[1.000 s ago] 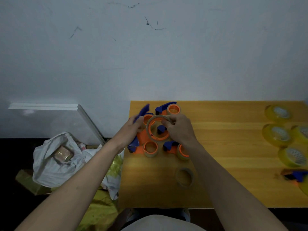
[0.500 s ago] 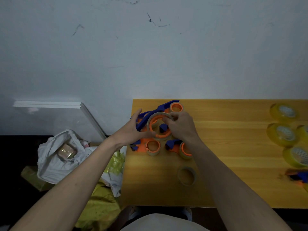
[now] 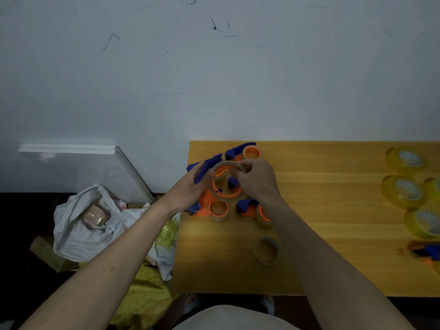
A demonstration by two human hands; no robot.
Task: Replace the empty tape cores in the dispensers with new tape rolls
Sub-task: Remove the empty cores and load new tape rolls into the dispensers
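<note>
Head view looks down on a wooden table (image 3: 333, 270) that fills the lower right of the frame, with a pale scuffed wall (image 3: 214, 79) above it. Near the table's upper left corner both hands meet over a cluster of blue-and-orange dispensers. The left hand (image 3: 190, 189) curls its fingers round the blue handle of a held dispenser (image 3: 207, 167), lifted and tilted above the others. The right hand (image 3: 258, 181) pinches the top rim of an empty tape core (image 3: 227, 181), a thin tan ring that sits round the held dispenser's orange wheel; whether the ring is still seated on the wheel or partly off cannot be told.

Just above the hands lies a rear dispenser (image 3: 247, 151) with an orange hub. Below the hands, two front dispensers (image 3: 219, 210) lie side by side, each carrying a thin tan core on an orange wheel. Lower still, apart from the cluster, a loose core (image 3: 267, 251) stands on the bare wood.

Along the right edge of the frame sit several new tape rolls (image 3: 404, 191), yellowish and clear, well apart from the hands. Another dispenser (image 3: 426, 252) shows partly at the lower right edge.

Left of the table, on the dark floor, a white plastic bag (image 3: 78, 225) holds a small wrapped packet, and a yellow bag (image 3: 147, 294) lies beneath it.
</note>
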